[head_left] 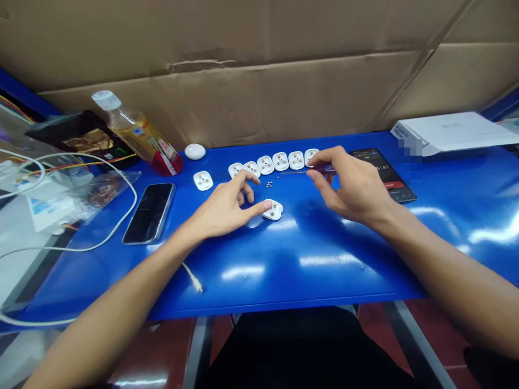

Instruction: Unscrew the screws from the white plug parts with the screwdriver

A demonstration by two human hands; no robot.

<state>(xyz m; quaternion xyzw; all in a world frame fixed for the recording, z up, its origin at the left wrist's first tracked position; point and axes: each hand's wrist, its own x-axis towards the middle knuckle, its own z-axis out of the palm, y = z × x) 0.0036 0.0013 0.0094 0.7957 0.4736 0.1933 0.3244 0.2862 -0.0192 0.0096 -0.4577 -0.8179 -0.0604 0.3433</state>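
My left hand [231, 205] has its thumb tip on a small white square piece [275, 210] lying on the blue table, its other fingers apart and curled above the surface. My right hand [352, 183] pinches the dark handle of a thin screwdriver [326, 167], whose shaft points left. Between the hands lie several tiny screws [270, 185]. Behind them stretches a row of similar white pieces [280, 161] with metal contacts; its right end is partly covered by my right fingers. One more white piece [203, 181] lies apart, left of the row.
A phone [149, 213] and a white cable plug [197, 283] lie at left. Behind are a tilted bottle [148, 140], a white oval case [195, 151] and bagged items. At right are a dark phone with a lit screen [385, 175] and a white box [458, 132]. Cardboard [259, 102] lines the back.
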